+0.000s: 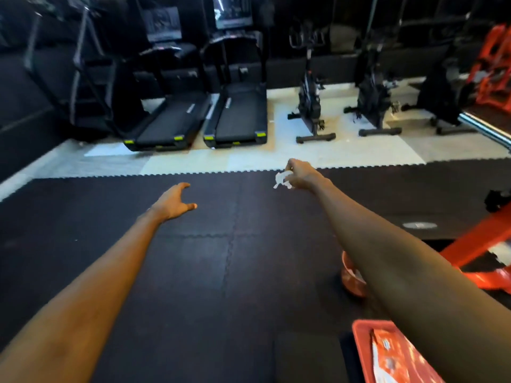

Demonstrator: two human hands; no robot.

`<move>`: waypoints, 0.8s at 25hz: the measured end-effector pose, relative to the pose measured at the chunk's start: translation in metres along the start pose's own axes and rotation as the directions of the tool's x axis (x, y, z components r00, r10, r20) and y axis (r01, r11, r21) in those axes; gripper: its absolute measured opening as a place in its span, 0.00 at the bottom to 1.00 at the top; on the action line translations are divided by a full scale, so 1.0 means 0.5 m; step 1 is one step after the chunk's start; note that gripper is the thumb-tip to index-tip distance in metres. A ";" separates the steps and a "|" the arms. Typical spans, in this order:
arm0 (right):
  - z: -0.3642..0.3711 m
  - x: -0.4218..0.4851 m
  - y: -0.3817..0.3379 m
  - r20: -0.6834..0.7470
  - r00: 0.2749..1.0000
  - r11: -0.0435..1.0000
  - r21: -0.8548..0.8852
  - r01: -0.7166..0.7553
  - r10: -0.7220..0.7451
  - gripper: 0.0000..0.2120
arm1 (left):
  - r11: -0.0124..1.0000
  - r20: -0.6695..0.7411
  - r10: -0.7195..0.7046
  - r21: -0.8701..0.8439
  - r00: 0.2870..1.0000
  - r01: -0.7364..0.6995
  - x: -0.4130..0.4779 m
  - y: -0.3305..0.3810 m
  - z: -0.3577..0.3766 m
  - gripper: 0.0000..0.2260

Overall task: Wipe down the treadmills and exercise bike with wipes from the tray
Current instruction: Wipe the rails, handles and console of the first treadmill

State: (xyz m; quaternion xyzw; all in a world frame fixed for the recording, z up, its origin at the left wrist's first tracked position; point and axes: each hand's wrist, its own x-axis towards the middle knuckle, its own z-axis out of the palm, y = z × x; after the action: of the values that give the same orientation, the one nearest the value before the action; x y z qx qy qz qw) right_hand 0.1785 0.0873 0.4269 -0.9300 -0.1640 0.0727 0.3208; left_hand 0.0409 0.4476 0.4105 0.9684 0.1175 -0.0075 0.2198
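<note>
My right hand (300, 174) pinches a crumpled wipe (282, 181), my left hand (174, 201) hangs spread, and the treadmills (199, 117) across the floor need reaching first.

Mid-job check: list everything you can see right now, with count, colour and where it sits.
treadmills: two, black with yellow-green corners, side by side, far left-centre.
exercise bikes: two, black, right of the treadmills.
floor mat: one, black, foreground.
tray: one, red, bottom right.
packet: one, orange-red with white, in the tray.
bowl: one, orange, on the floor mat, partly behind the right forearm.
frames: two, orange, right edge, one far, one near.
wipe: one, white, crumpled, mid-frame.
left hand: open, empty, held out forward.
right hand: pinches the wipe, held out forward.
</note>
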 end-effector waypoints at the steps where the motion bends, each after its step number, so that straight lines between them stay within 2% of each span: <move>1: -0.012 0.018 -0.051 -0.015 1.000 1.000 0.005 0.025 -0.025 0.10 | 1.000 -0.028 -0.013 0.002 1.000 0.013 0.008 -0.022 -0.042 0.35; 4: -0.024 0.093 -0.170 -0.078 0.996 0.986 0.158 0.049 -0.037 0.17 | 0.999 -0.111 -0.041 0.001 0.993 0.041 0.038 -0.079 -0.158 0.34; 8: -0.029 0.236 -0.258 -0.095 0.994 0.942 0.334 -0.027 0.062 0.09 | 0.997 -0.187 -0.076 0.002 0.979 0.077 0.099 -0.147 -0.279 0.34; 12: -0.038 0.393 -0.330 -0.119 0.992 0.888 0.459 0.016 0.044 0.10 | 0.993 -0.258 -0.101 0.026 0.961 0.111 0.210 -0.218 -0.391 0.33; 14: -0.040 0.461 -0.358 -0.202 0.979 0.924 0.376 0.073 0.004 0.03 | 0.993 -0.288 -0.115 0.000 0.951 0.121 0.269 -0.234 -0.434 0.33; 17: -0.032 0.576 -0.408 -0.230 0.966 0.953 0.247 0.175 -0.118 0.09 | 0.993 -0.314 -0.114 -0.023 0.943 0.112 0.377 -0.255 -0.494 0.33; 20: -0.018 0.701 -0.464 -0.246 0.953 0.961 0.163 0.224 -0.180 0.08 | 0.994 -0.333 -0.110 -0.054 0.937 0.098 0.483 -0.287 -0.535 0.33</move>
State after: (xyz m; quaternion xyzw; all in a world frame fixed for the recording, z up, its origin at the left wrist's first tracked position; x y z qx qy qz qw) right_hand 0.4486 0.3772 0.5675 -0.8757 -0.2128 -0.0528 0.4303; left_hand 0.2323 0.7418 0.5750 0.9439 0.2044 0.1478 0.2133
